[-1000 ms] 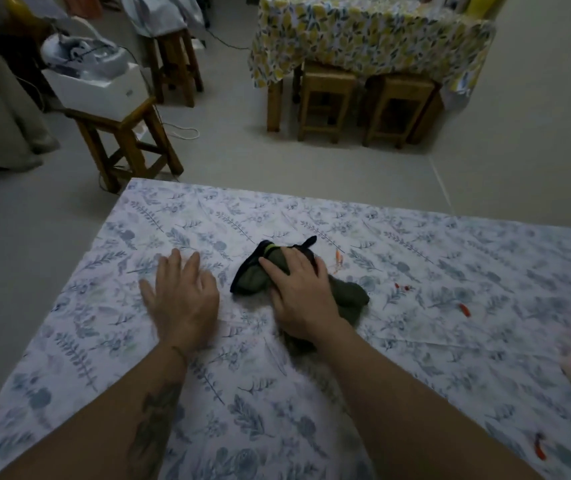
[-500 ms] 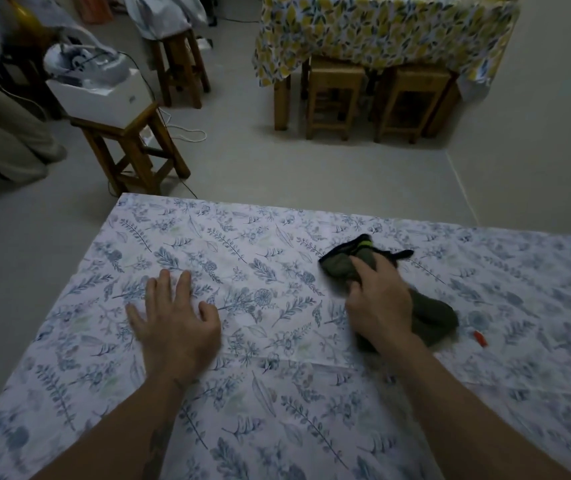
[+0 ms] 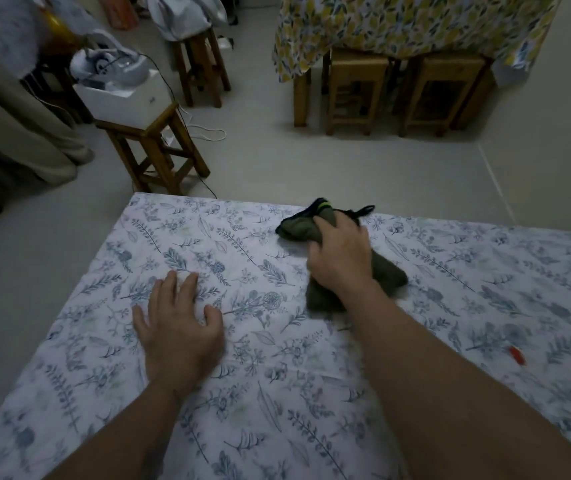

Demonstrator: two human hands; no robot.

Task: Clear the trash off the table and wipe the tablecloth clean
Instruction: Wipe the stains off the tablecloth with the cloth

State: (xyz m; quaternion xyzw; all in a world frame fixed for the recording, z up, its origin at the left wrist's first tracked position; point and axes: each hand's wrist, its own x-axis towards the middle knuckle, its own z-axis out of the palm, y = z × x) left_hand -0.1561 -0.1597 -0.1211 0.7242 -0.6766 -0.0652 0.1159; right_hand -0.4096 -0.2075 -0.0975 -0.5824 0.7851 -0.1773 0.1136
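A white tablecloth with a blue leaf print covers the table in front of me. My right hand presses on a crumpled dark green cloth close to the table's far edge, fingers curled over it. Flat on the tablecloth to the left lies my left hand, fingers spread, holding nothing. A small red scrap rests on the cloth at the right, apart from both hands.
Beyond the far edge stands a wooden stool bearing a white box with a cable trailing on the floor. Further back, two stools sit under a table with a yellow leaf cloth. Grey floor lies between.
My right hand has pushed the green cloth away from me toward the far edge and to the right. The left hand stayed flat on the tablecloth. The small orange and red bits near the cloth are gone from view.
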